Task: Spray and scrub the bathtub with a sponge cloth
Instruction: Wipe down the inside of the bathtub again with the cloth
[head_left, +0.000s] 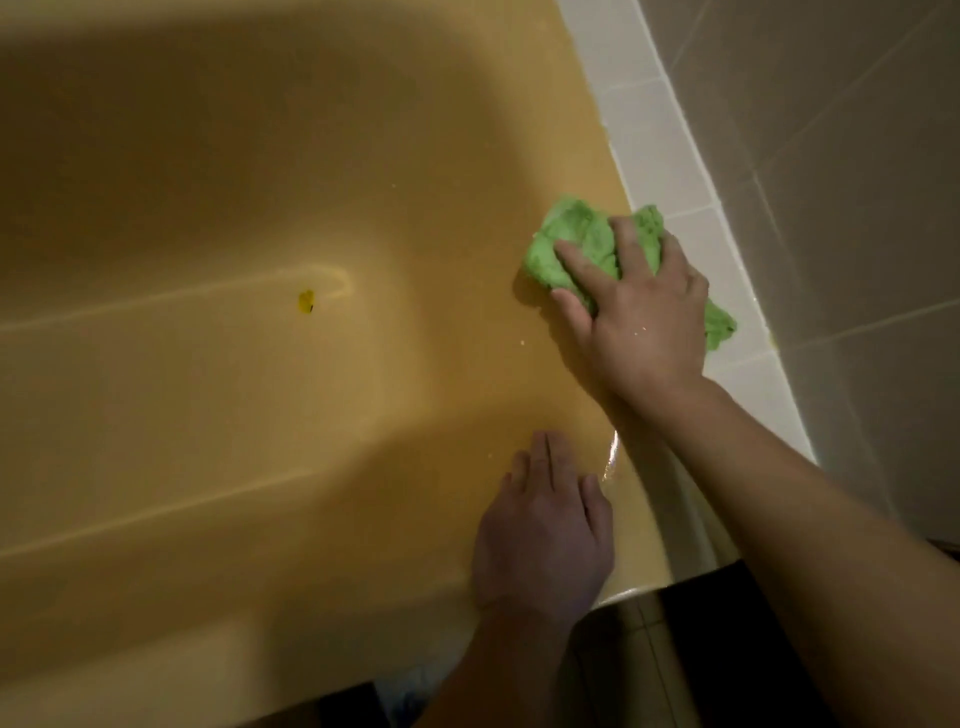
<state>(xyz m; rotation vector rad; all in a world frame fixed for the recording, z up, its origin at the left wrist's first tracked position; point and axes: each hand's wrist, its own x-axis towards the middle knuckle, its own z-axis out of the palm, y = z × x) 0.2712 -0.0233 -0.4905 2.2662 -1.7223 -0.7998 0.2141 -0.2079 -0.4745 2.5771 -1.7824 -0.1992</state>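
The right hand (644, 322) lies flat on the green cloth (582, 234). Its fingers (576, 257) are spread and nearly straight, pressing the cloth down rather than closing round it. The cloth is bunched under the palm and fingers on the flat end ledge of the yellow tub (260, 156). Most of it sits under and just past the fingertips. A tail (719, 327) sticks out behind the little-finger side onto the white tile strip (654, 156), so its long axis runs slantwise across the hand, from fingertips to tail.

The left hand (545, 530) rests open, fingers together, on the same ledge. It is on the thumb side of the right hand and back toward the wrist, well apart from the cloth, and looks like a brace.

The right hand is the one at work, and the unscrubbed basin lies off its thumb side, down the sloping wall. The ledge shines wet beside the left fingers, so it is probably slick. Grey wall tiles (831, 156) close in just beyond the tail, leaving little room that way. No spray bottle shows.
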